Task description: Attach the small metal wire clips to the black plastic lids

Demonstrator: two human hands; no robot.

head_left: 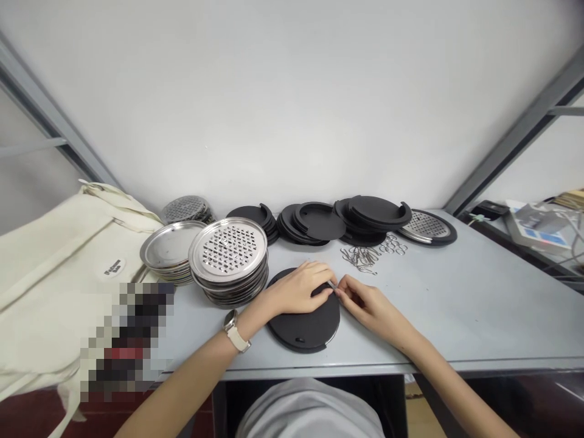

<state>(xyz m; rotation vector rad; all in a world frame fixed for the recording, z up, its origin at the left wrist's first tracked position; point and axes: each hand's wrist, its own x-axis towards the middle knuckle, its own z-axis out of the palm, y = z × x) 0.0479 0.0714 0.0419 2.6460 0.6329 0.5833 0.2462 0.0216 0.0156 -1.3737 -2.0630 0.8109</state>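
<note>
In front of me a black round cover [305, 325] lies on the table, with a thin metal rim showing along its lower right edge. My left hand [303, 287], a watch on its wrist, rests over the upper part of the cover. Its thumb and fingers close on a small silvery metal piece [333, 285] at the cover's upper right edge. My right hand [365, 304] pinches at the same piece from the right, fingertips almost touching the left ones. The piece's exact shape is mostly hidden by the fingers.
Stacked metal grater discs [228, 249] and plain-looking metal discs [172, 243] stand at left, beside a cream cloth bag [59, 274]. Black covers [319, 222] are piled along the wall. Metal hooks [360, 258], metal rings [393, 244] and a grater disc in a black cover [426, 226] lie at right.
</note>
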